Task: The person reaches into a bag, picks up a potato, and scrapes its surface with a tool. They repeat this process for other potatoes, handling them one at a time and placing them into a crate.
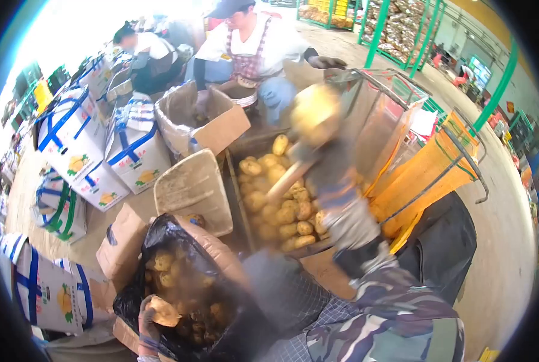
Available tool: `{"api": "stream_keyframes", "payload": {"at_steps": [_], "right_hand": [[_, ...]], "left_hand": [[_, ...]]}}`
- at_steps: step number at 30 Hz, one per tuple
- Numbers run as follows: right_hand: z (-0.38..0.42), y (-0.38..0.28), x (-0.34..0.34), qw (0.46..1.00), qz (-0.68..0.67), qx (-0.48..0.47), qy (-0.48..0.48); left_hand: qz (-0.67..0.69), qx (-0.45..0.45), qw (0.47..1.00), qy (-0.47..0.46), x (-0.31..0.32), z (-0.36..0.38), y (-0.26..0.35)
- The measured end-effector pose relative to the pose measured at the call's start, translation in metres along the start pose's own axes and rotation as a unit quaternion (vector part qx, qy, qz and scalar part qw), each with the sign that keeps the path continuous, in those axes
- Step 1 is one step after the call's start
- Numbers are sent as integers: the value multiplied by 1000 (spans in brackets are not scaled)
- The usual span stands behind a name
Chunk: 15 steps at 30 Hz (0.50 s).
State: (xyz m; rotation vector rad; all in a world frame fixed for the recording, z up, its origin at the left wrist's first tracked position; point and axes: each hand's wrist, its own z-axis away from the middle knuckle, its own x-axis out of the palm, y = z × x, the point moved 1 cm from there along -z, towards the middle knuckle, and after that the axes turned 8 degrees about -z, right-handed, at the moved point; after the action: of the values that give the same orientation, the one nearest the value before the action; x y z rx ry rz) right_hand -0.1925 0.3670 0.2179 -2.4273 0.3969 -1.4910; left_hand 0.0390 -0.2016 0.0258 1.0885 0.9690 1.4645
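Legible text: none. White cartons [76,136] with blue strapping bear a yellow fruit emblem, but any lettering printed beside it is too blurred to read. A small red sign [509,107] on the far wall and a lit screen [479,71] show marks too small to make out.

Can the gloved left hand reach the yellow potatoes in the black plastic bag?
Probably yes: the left hand already grips one potato at the black bag rim, and the potatoes lie uncovered right beside it.
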Motion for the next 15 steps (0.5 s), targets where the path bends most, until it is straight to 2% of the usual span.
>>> {"api": "stream_keyframes", "payload": {"at_steps": [2, 4, 5, 7, 8, 9, 10, 12, 15], "right_hand": [[-29, -90, -13, 979, 163, -96, 74], [-50, -158, -29, 912, 353, -130, 165], [-54, -183, -41, 855, 462, -120, 205], [-66, -196, -70, 723, 641, -66, 248], [-69, -181, -73, 667, 705, -42, 236], [-71, -158, -77, 627, 750, -24, 206], [-66, -129, -72, 605, 779, -13, 161], [-46, -50, -38, 647, 761, 26, 32], [20, 90, 33, 777, 590, 175, -136]], "left_hand": [[93, 14, 994, -56, 13, 32, 25], [200, 28, 979, 5, 31, 52, 31], [243, 21, 967, 78, 28, 58, 20], [291, 198, 933, -74, 56, 53, 38], [190, 229, 954, 48, 54, 56, 23], [84, 246, 952, 158, 51, 57, 8], [148, 199, 954, 171, 55, 56, 18], [287, 118, 934, 178, 57, 52, 30], [413, 68, 898, 136, 60, 53, 25]]}}
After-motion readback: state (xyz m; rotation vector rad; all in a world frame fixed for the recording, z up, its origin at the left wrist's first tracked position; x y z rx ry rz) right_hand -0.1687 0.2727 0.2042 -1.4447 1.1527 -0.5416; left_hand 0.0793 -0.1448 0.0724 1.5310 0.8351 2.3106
